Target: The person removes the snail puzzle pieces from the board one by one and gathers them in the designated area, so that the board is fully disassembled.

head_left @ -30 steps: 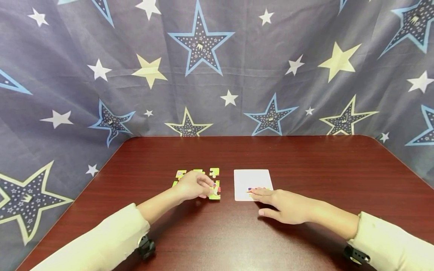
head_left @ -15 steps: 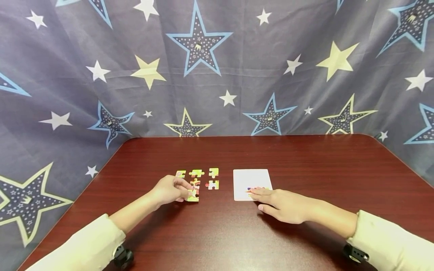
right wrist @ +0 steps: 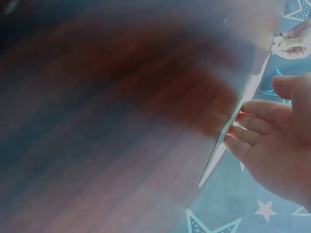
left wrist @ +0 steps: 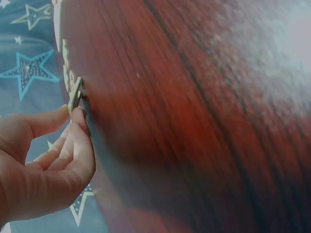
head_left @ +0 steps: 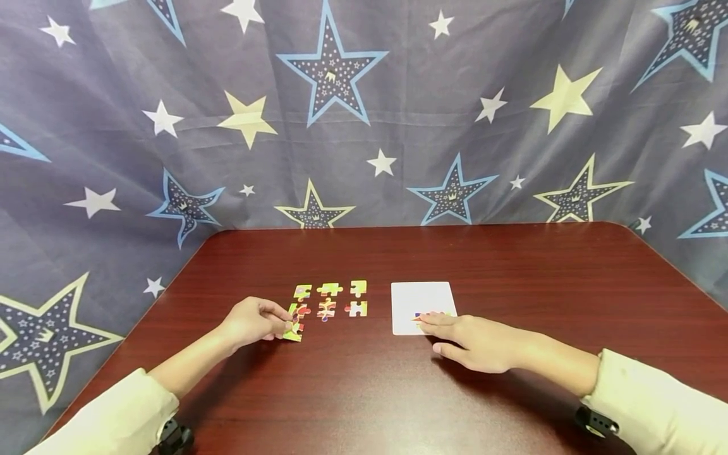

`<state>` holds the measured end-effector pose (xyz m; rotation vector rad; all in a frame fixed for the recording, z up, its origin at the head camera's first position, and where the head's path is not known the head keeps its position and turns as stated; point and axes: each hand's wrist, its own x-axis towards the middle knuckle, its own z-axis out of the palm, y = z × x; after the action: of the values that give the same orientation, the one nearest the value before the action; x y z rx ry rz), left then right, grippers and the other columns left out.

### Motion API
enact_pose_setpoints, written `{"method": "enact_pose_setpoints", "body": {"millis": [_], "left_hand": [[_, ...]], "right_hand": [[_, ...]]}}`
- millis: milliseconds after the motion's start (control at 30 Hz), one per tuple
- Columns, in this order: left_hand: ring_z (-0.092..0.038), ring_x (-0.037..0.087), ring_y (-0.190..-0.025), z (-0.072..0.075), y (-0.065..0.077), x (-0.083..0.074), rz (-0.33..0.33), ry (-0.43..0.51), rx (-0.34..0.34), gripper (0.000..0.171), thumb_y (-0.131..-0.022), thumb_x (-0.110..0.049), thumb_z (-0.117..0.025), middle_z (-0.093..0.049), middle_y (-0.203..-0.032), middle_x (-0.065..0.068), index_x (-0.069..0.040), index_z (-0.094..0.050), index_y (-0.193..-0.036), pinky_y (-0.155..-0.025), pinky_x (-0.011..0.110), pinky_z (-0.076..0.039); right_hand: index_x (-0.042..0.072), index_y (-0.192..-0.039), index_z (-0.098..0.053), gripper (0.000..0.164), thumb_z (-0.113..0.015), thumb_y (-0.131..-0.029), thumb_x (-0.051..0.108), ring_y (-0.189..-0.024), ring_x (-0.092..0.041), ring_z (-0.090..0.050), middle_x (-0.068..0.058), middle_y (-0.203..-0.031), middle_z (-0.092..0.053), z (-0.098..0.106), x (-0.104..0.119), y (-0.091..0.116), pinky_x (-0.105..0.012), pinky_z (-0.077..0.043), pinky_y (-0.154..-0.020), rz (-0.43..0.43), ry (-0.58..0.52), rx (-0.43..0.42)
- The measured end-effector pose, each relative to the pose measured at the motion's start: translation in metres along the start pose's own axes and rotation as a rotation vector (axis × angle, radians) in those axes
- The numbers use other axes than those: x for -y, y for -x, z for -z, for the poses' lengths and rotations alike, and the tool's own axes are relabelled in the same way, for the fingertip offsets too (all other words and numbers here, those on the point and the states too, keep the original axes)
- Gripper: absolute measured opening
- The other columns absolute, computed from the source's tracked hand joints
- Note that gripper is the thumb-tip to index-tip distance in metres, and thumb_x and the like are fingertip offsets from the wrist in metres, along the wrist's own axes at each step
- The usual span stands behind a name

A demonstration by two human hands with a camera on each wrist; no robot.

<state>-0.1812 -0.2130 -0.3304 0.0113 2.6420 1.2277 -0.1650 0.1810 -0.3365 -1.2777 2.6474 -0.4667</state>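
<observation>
At the near left corner of a group of jigsaw pieces, my left hand (head_left: 256, 325) pinches a yellow-green puzzle piece (head_left: 294, 333) between thumb and fingers. The left wrist view shows this piece (left wrist: 75, 94) tilted up at the fingertips, edge on. Just beyond it lies a red and yellow-green piece (head_left: 300, 310), partly hidden by the fingers. My right hand (head_left: 478, 342) rests with straight fingers on a white square board (head_left: 418, 297), partly covering a small coloured patch (head_left: 419, 316) there. In the right wrist view those fingertips touch the board's edge (right wrist: 214, 162).
Several separate puzzle pieces lie in rows, among them a top left piece (head_left: 303, 291), a top right piece (head_left: 358, 288), a middle piece (head_left: 327, 309) and a right piece (head_left: 357, 308). A star-patterned curtain (head_left: 364, 139) hangs behind the dark red wooden table (head_left: 364, 392).
My left hand has moved left with the puzzle piece, from below the right column past the middle to the left column. My right hand has stayed on the white board.
</observation>
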Motion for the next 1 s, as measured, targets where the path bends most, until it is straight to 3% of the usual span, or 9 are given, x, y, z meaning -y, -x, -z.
{"method": "enact_pose_setpoints", "body": {"millis": [300, 633, 1000], "left_hand": [[-0.058, 0.01, -0.058, -0.006, 0.0, 0.003, -0.014, -0.126, -0.097, 0.014, -0.075, -0.013, -0.075, -0.066, -0.063, -0.004, -0.003, -0.072, -0.085, -0.055, 0.026, -0.048], [-0.052, 0.011, -0.061, -0.007, 0.006, 0.001, -0.055, -0.254, -0.159, 0.008, -0.07, -0.009, -0.074, -0.066, -0.063, -0.003, -0.008, -0.071, -0.078, -0.058, 0.026, -0.041], [-0.054, 0.011, -0.06, -0.003, 0.01, 0.004, -0.049, -0.243, -0.156, 0.009, -0.07, -0.008, -0.072, -0.067, -0.065, -0.002, -0.008, -0.071, -0.079, -0.057, 0.026, -0.043]], "right_hand": [[0.005, -0.143, -0.045, 0.047, -0.044, -0.102, 0.027, -0.14, -0.032, -0.039, -0.013, -0.152, -0.041, 0.0, 0.001, 0.001, -0.052, -0.034, -0.111, -0.008, -0.002, 0.004], [0.005, -0.142, -0.045, 0.046, -0.047, -0.101, 0.026, -0.14, -0.03, -0.04, -0.011, -0.151, -0.042, 0.0, 0.0, 0.0, -0.05, -0.036, -0.11, -0.006, 0.014, -0.011], [0.006, -0.142, -0.046, 0.047, -0.048, -0.1, 0.028, -0.139, -0.03, -0.042, -0.011, -0.151, -0.043, -0.001, 0.001, 0.001, -0.05, -0.037, -0.11, 0.004, 0.02, -0.021]]}}
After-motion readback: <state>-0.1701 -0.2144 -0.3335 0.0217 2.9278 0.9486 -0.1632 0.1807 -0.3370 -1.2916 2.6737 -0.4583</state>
